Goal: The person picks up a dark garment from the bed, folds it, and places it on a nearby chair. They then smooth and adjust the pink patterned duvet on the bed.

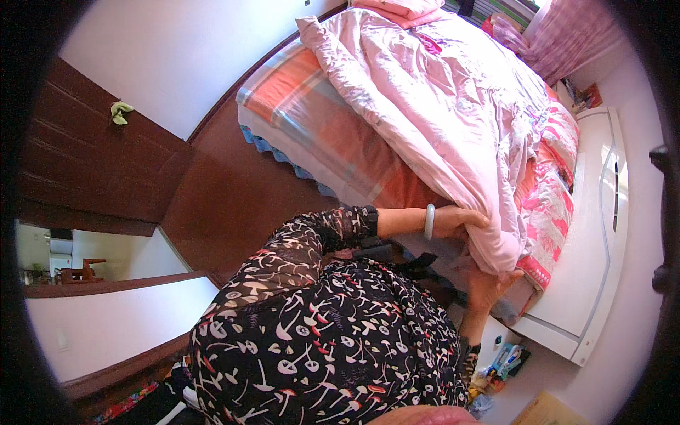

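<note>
A pale pink quilt [425, 117] lies rumpled over the bed, with its near end pulled up toward me. My left hand [454, 220], below a pale bangle, grips the quilt's edge with the thumb on top. Lower down, my right hand [491, 287] holds the bunched near corner from beneath; folds hide some of its fingers. Between the quilt and the bed's side, an orange checked bedsheet [345, 138] is exposed. Pillows with a pink and white pattern [550, 223] lie beside the quilt, against the white headboard [589, 212].
A brown floor [239, 175] runs along the bed's blue scalloped skirt [276, 154]. Small items [507, 361] sit on a white surface near the headboard. A dark wooden door [95, 149] with a green cloth stands left. Folded pink bedding [404, 10] lies at the far end.
</note>
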`<state>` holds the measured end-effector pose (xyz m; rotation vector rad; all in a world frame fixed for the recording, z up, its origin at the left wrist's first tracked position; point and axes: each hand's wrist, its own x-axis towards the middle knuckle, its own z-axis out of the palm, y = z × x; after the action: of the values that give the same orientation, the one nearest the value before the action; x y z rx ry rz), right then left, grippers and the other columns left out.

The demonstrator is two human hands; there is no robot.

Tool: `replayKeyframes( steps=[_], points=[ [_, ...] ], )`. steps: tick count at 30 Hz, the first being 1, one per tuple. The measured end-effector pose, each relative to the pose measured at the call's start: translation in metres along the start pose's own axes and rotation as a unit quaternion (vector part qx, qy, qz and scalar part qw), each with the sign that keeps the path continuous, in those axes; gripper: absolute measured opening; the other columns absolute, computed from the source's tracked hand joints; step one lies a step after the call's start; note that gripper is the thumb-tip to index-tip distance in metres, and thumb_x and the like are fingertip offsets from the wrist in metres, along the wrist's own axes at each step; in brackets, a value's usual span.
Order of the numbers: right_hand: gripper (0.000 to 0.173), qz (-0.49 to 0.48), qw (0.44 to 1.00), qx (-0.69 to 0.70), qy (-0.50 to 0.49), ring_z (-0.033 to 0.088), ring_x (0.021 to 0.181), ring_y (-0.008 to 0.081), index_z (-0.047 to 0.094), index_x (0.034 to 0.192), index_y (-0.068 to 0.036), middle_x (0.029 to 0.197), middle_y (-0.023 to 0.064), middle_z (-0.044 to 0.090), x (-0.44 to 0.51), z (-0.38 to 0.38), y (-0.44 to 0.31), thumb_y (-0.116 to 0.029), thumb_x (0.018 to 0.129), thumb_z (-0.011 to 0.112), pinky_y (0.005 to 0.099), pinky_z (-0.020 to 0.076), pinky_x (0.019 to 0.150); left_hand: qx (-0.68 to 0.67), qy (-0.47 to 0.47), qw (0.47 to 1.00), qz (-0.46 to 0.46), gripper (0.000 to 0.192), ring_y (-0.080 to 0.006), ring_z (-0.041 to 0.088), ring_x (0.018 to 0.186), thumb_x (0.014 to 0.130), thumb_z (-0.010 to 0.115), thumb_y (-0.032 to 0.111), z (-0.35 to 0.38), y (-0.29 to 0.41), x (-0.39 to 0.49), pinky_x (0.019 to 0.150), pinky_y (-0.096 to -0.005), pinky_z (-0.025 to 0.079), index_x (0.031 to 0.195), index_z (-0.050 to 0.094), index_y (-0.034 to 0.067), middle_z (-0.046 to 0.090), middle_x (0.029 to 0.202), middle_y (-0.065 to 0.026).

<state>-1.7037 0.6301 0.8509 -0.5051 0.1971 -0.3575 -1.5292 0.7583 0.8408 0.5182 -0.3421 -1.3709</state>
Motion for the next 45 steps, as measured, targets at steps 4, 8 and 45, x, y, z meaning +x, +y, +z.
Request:
replayKeyframes(
  steps=[4,8,45],
  points=[
    [0.073,0.06,0.993,0.037,0.098,0.042,0.135,0.0321,0.037,0.145,-0.002,0.148,0.0167,0.042,0.025,-0.001,0.019,-0.049,0.093,0.06,0.0476,0.0323,0.113,0.033,0.056,0.998,0.019,0.052,-0.0239,0.06,0.116,0.093,0.063,0.03,-0.014,-0.004,0.0,0.102,-0.0404,0.047,0.132,0.054,-0.003,0.061,0.13,-0.0129],
    [0.071,0.039,0.994,-0.073,0.073,0.038,0.138,0.0328,0.033,0.147,-0.001,0.149,0.016,0.041,0.038,-0.014,0.013,-0.042,0.095,0.056,0.0482,0.0277,0.117,-0.014,0.095,0.995,0.023,0.057,-0.0266,0.057,0.122,0.097,0.057,0.04,-0.041,0.0,-0.015,0.105,-0.0438,0.045,0.136,0.05,-0.001,0.058,0.133,-0.0164],
    [0.057,-0.106,0.739,-0.239,0.621,0.059,0.109,0.0256,0.06,0.127,-0.004,0.121,0.0083,0.063,0.016,-0.228,0.011,-0.046,0.09,0.05,0.0388,0.0478,0.092,-0.047,0.782,0.485,0.388,0.043,-0.0277,0.062,0.097,0.079,0.065,0.023,-0.29,-0.002,-0.453,0.088,-0.0405,0.05,0.111,0.065,-0.006,0.063,0.11,-0.0147]
  ],
)
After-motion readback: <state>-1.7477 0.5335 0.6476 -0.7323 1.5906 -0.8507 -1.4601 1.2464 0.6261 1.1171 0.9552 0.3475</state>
